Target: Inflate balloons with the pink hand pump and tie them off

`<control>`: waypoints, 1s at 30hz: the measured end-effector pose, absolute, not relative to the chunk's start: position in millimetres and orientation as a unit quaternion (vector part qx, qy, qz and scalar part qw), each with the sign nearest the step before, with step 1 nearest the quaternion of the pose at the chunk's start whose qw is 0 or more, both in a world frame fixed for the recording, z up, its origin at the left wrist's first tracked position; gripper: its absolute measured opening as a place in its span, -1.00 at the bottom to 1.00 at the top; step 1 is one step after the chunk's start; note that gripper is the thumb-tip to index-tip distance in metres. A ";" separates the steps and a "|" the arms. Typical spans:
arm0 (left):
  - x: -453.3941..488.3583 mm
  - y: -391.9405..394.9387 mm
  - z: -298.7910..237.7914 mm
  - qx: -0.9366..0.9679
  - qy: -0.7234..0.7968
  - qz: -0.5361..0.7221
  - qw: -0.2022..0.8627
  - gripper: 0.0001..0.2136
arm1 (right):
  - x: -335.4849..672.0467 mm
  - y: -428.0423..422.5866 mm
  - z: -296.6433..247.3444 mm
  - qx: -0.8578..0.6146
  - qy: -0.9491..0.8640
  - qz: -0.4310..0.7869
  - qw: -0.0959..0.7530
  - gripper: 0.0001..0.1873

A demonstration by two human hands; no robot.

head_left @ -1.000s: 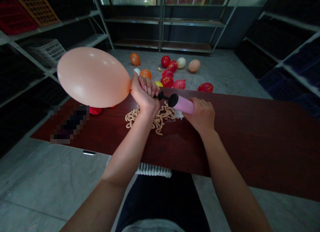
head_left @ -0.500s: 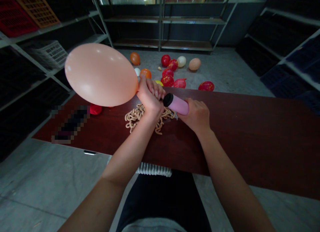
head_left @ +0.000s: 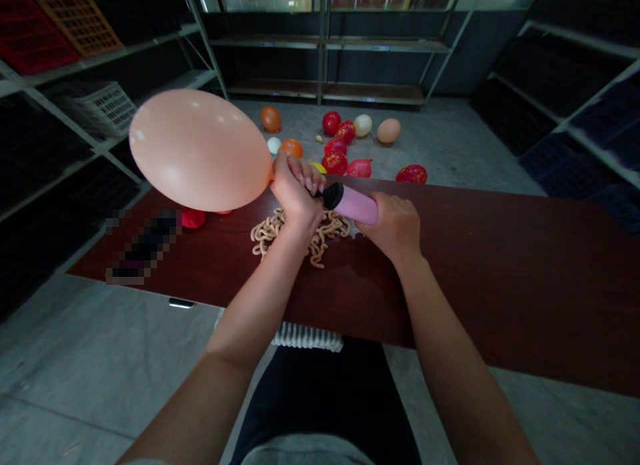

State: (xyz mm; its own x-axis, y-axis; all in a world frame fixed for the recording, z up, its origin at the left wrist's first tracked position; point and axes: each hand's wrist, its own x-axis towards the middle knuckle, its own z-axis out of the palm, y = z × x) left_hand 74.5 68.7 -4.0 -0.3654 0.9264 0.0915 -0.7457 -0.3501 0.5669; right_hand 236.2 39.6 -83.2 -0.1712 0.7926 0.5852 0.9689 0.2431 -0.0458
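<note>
A large peach balloon (head_left: 200, 148) floats above the left part of the dark red table (head_left: 500, 265). My left hand (head_left: 295, 191) is closed around the balloon's neck and the black nozzle of a hand pump. My right hand (head_left: 395, 225) grips the pink pump barrel (head_left: 355, 205), which points left toward the balloon. Under both hands lies a pile of limp peach balloons (head_left: 295, 235) on the table.
Several inflated red, orange, white and peach balloons (head_left: 345, 148) lie on the floor beyond the table. A small red balloon (head_left: 193, 218) rests on the table at the left. Metal shelving lines both sides and the back, with crates (head_left: 75, 18) on the left shelves.
The pump barrel has slid left toward my left hand, hiding the black rod that showed a second ago. The balloon sits a little further right and looks slightly fuller.
</note>
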 end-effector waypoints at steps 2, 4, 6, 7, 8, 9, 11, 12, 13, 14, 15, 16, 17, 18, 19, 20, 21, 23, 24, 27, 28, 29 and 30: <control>74.3 68.3 -4.0 0.205 0.233 0.794 0.523 -0.56 | 237.4 39.6 -82.9 -0.589 -0.745 -0.177 0.257 -0.58; 73.7 68.0 -4.0 0.205 0.243 0.792 0.521 -0.56 | 239.1 39.5 -82.6 -0.588 -0.745 -0.181 0.259 -0.59; 72.3 67.8 -3.7 0.210 0.234 0.795 0.518 -0.55 | 241.4 39.7 -82.5 -0.586 -0.745 -0.186 0.258 -0.61; 71.2 67.8 -3.3 0.214 0.222 0.800 0.516 -0.55 | 242.9 39.9 -82.5 -0.587 -0.744 -0.188 0.256 -0.61; 69.7 68.0 -2.9 0.217 0.211 0.804 0.512 -0.54 | 244.6 40.2 -82.5 -0.590 -0.742 -0.192 0.254 -0.62; 67.9 68.3 -2.3 0.219 0.206 0.807 0.508 -0.53 | 246.5 40.6 -82.5 -0.594 -0.739 -0.194 0.251 -0.63; 63.3 69.6 -0.9 0.215 0.214 0.812 0.499 -0.50 | 250.8 41.3 -82.3 -0.606 -0.731 -0.195 0.245 -0.64; 60.6 70.5 -0.2 0.210 0.225 0.813 0.494 -0.49 | 253.1 41.5 -82.0 -0.613 -0.726 -0.195 0.244 -0.64; 57.8 71.4 0.5 0.204 0.236 0.814 0.490 -0.48 | 255.6 41.8 -81.7 -0.620 -0.721 -0.193 0.243 -0.64; 54.9 72.4 1.3 0.197 0.243 0.817 0.485 -0.48 | 258.1 41.9 -81.2 -0.625 -0.716 -0.192 0.243 -0.65; 52.1 73.4 1.9 0.192 0.247 0.820 0.480 -0.48 | 260.7 41.9 -80.7 -0.631 -0.711 -0.190 0.244 -0.65; 49.4 74.3 2.6 0.190 0.246 0.823 0.476 -0.49 | 263.1 41.9 -80.1 -0.636 -0.707 -0.189 0.246 -0.66; 46.9 75.0 3.2 0.189 0.242 0.826 0.472 -0.49 | 265.4 41.9 -79.6 -0.641 -0.702 -0.188 0.246 -0.66; 44.7 75.5 3.7 0.188 0.235 0.830 0.470 -0.49 | 267.4 42.0 -79.3 -0.646 -0.698 -0.187 0.247 -0.67; 43.0 75.8 4.2 0.189 0.229 0.832 0.468 -0.49 | 269.0 42.2 -79.1 -0.649 -0.695 -0.186 0.247 -0.67; 41.8 75.8 4.6 0.189 0.224 0.834 0.468 -0.49 | 270.3 42.6 -79.2 -0.653 -0.691 -0.186 0.248 -0.67; 41.2 75.7 4.9 0.190 0.221 0.834 0.468 -0.49 | 271.2 43.1 -79.7 -0.654 -0.689 -0.186 0.249 -0.67; 41.9 74.7 5.2 0.192 0.214 0.835 0.469 -0.50 | 272.1 44.5 -81.4 -0.655 -0.688 -0.185 0.251 -0.66; 43.2 73.9 5.3 0.195 0.209 0.835 0.470 -0.50 | 272.1 45.2 -82.6 -0.656 -0.687 -0.183 0.252 -0.66; 48.9 71.0 5.3 0.202 0.188 0.839 0.470 -0.51 | 271.8 46.6 -85.5 -0.660 -0.686 -0.172 0.253 -0.66; 50.7 70.1 5.4 0.203 0.186 0.839 0.468 -0.51 | 271.8 46.6 -85.9 -0.661 -0.687 -0.167 0.252 -0.66; 52.0 69.3 5.7 0.202 0.191 0.840 0.466 -0.51 | 271.7 46.4 -85.8 -0.661 -0.688 -0.163 0.251 -0.66; 52.7 68.8 6.1 0.201 0.201 0.839 0.464 -0.51 | 271.6 46.0 -85.4 -0.660 -0.690 -0.159 0.249 -0.65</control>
State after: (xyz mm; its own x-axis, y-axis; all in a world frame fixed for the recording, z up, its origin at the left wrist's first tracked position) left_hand 52.7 68.8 6.1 -0.4890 0.8590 0.1515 -0.6973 -0.4893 0.5238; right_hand 271.6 46.0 -85.4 -0.0042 0.8323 0.5543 0.9910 0.0775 -0.1088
